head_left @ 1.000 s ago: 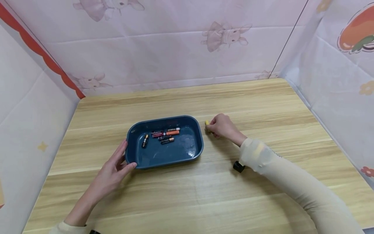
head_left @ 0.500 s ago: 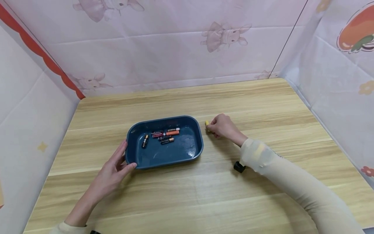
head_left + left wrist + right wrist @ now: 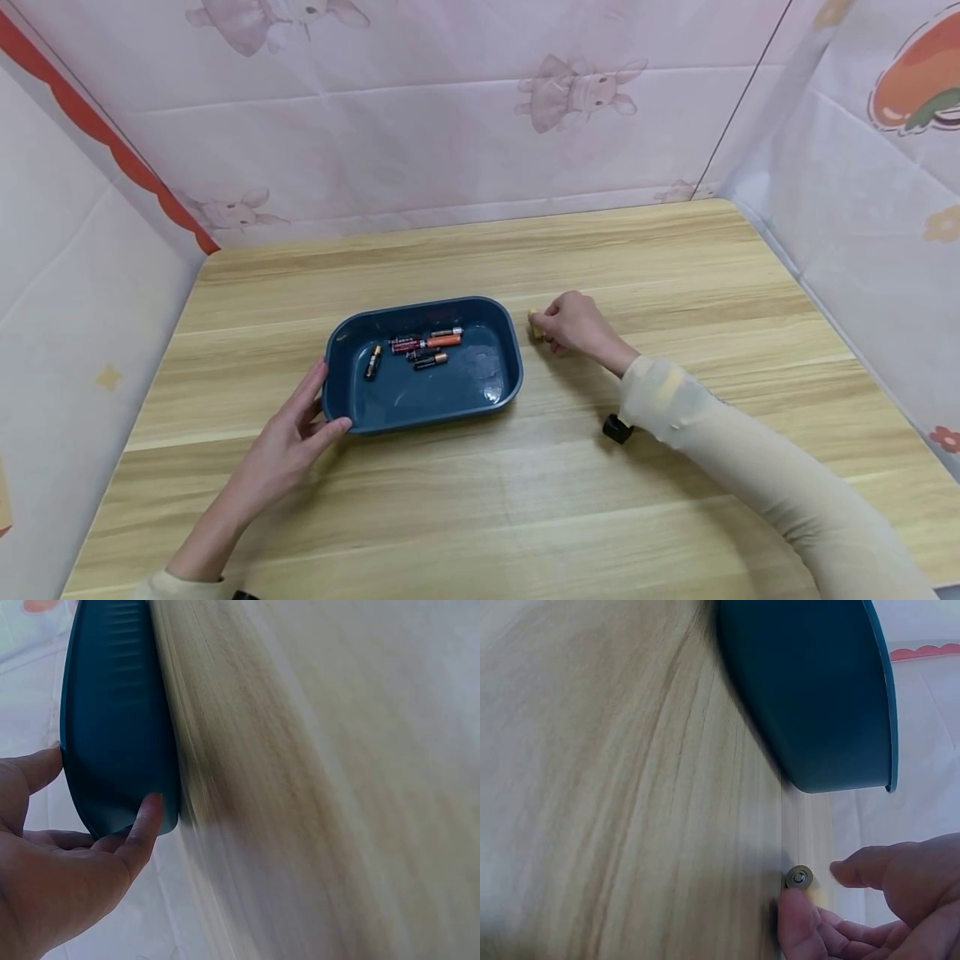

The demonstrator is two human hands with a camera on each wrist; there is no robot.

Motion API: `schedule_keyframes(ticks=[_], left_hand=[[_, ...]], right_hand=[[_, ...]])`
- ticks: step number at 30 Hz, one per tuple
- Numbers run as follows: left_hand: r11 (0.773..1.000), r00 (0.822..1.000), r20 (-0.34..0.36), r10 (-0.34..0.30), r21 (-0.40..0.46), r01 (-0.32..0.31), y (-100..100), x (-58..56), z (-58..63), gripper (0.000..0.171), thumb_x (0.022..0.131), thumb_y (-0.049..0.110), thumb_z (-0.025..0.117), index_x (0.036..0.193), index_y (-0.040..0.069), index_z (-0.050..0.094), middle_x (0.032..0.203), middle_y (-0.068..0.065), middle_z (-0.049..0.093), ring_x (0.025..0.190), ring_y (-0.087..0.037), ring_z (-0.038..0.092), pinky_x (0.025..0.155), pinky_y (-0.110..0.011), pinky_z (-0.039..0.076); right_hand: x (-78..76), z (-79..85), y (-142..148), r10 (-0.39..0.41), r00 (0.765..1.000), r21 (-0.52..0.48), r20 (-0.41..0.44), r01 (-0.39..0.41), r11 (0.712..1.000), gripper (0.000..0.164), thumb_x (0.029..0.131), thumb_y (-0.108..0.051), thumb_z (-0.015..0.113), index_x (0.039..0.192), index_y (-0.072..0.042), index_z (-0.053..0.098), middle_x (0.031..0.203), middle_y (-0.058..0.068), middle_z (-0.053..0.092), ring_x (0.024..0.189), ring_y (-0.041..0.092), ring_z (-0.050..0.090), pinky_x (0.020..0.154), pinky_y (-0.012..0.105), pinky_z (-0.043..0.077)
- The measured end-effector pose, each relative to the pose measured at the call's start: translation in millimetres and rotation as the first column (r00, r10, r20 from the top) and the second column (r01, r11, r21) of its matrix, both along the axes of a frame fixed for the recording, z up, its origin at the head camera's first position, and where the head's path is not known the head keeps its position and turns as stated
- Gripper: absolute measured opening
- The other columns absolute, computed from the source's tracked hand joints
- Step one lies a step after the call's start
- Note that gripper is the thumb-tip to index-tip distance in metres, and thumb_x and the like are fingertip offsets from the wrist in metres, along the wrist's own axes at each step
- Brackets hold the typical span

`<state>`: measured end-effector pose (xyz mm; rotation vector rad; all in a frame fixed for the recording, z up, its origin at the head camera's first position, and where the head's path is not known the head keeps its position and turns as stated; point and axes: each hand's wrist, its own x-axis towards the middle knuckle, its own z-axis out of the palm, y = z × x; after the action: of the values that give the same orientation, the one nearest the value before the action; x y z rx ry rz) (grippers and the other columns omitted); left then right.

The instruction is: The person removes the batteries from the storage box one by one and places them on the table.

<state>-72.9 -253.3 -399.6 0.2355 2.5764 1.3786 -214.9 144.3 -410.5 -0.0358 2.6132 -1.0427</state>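
A dark blue plastic tray [image 3: 420,421] rests on the wooden table with several small batteries [image 3: 426,342] lying inside. At its near left corner, my left hand [image 3: 281,454] holds the tray, thumb and fingers on either side of the corner. Just beyond the right wall, my right hand [image 3: 577,325] has its fingers curled round a small yellow battery [image 3: 534,325], mostly hidden by the fingertips. The right wrist view shows the round metal end of that battery [image 3: 799,877] low by the tabletop, a fingertip right against it and another digit just above.
Wooden table [image 3: 480,517] surrounds the tray. Patterned cloth walls [image 3: 450,150] enclose its back and sides. A black wrist-worn piece [image 3: 617,428] hangs below the right sleeve [image 3: 720,442]. One black battery [image 3: 372,363] lies apart on the tray's left side.
The right fingertips have come further over the yellow battery, so less of it shows. The left hand, the tray and the batteries inside have not moved.
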Motion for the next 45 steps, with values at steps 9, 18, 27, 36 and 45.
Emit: schedule_keyframes(ticks=[9, 18, 27, 36, 45], left_hand=[[1.000, 1.000, 0.004, 0.007, -0.007, -0.007, 0.6, -0.3, 0.0, 0.082, 0.106, 0.019, 0.061, 0.167, 0.013, 0.006, 0.172, -0.014, 0.004, 0.145, -0.052, 0.033, 0.105, -0.042, 0.044], [1.000, 1.000, 0.005, 0.014, -0.007, -0.014, 0.8, 1.2, -0.4, 0.083, 0.106, 0.020, 0.062, 0.167, 0.014, 0.007, 0.172, -0.014, 0.005, 0.145, -0.051, 0.034, 0.105, -0.042, 0.044], [1.000, 1.000, 0.005, 0.015, -0.010, -0.015, 1.4, 1.4, 0.2, 0.082, 0.106, 0.021, 0.062, 0.167, 0.013, 0.007, 0.172, -0.014, 0.005, 0.145, -0.051, 0.034, 0.105, -0.042, 0.044], [1.000, 1.000, 0.011, 0.015, -0.007, -0.015, 1.0, 1.0, 0.6, 0.083, 0.106, 0.021, 0.062, 0.167, 0.016, 0.006, 0.173, -0.013, 0.005, 0.145, -0.051, 0.034, 0.105, -0.043, 0.044], [1.000, 1.000, 0.003, 0.014, -0.004, -0.014, 0.4, 1.0, -1.0, 0.082, 0.106, 0.020, 0.062, 0.167, 0.014, 0.007, 0.173, -0.014, 0.005, 0.145, -0.051, 0.034, 0.105, -0.043, 0.044]], right_hand=[[0.0, 2.6, 3.5, 0.003, 0.999, 0.049, -0.040, -0.001, 0.999, 0.045, 0.104, -0.037, 0.061, 0.077, -0.003, 0.074, 0.062, 0.008, 0.067, 0.053, 0.015, 0.057, 0.050, 0.023, 0.039], [0.0, 0.9, 5.2, -0.005, 0.999, 0.022, -0.050, 0.006, 1.000, 0.045, 0.104, -0.036, 0.061, 0.079, -0.002, 0.075, 0.068, 0.010, 0.072, 0.058, 0.018, 0.068, 0.054, 0.024, 0.048], [0.1, 1.9, 8.6, -0.012, 0.999, 0.011, -0.049, 0.013, 1.000, 0.046, 0.105, -0.037, 0.060, 0.081, -0.001, 0.076, 0.072, 0.010, 0.072, 0.061, 0.020, 0.070, 0.056, 0.025, 0.052], [0.8, 8.2, 12.7, -0.011, 0.999, -0.020, -0.040, 0.010, 1.000, 0.047, 0.106, -0.040, 0.058, 0.093, 0.002, 0.075, 0.081, 0.012, 0.074, 0.069, 0.024, 0.072, 0.064, 0.032, 0.060], [4.7, 63.8, 3.3, -0.002, 0.983, -0.209, -0.183, -0.037, 0.977, 0.034, 0.106, -0.030, 0.061, 0.119, 0.000, 0.069, 0.100, 0.015, 0.069, 0.083, 0.031, 0.068, 0.070, 0.036, 0.061]])
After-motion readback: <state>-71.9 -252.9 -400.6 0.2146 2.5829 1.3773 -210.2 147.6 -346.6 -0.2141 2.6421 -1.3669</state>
